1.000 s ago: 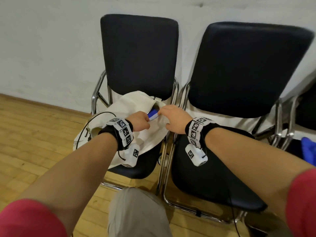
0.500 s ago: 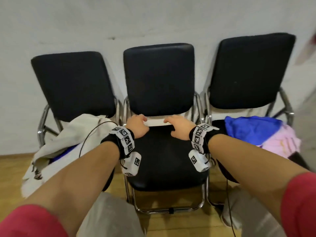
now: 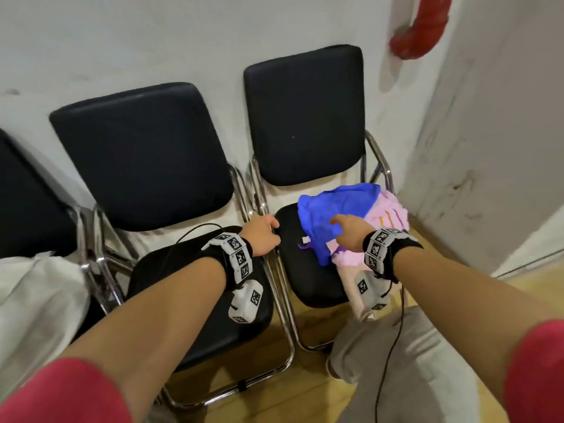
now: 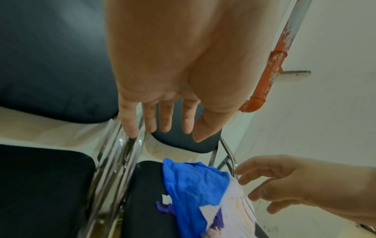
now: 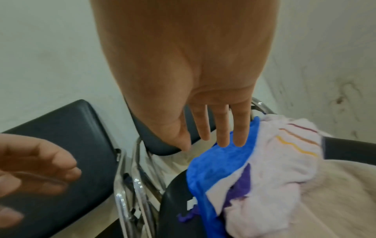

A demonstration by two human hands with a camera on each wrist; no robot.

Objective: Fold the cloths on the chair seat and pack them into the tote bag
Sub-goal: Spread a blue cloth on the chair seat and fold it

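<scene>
Both hands reach with spread, empty fingers, the right hand [image 3: 351,232] over the crumpled blue cloth [image 3: 332,209] atop the pink striped towel [image 3: 389,212] on the far-right black chair seat [image 3: 300,276], the left hand [image 3: 264,236] just left of it, so a 1-layer grab risks dragging the overhanging towel to the floor.

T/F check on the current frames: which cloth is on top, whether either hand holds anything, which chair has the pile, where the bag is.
1. The blue cloth lies on top of the pink cloth. True.
2. The right hand grips the blue cloth. False: its fingers are straight, above the cloth, holding nothing.
3. The left hand is empty. True.
4. The cloths sit on the middle chair. False: they lie on the right chair seat.
5. The tote bag is beside the cloths. False: it is at the far left edge.
</scene>
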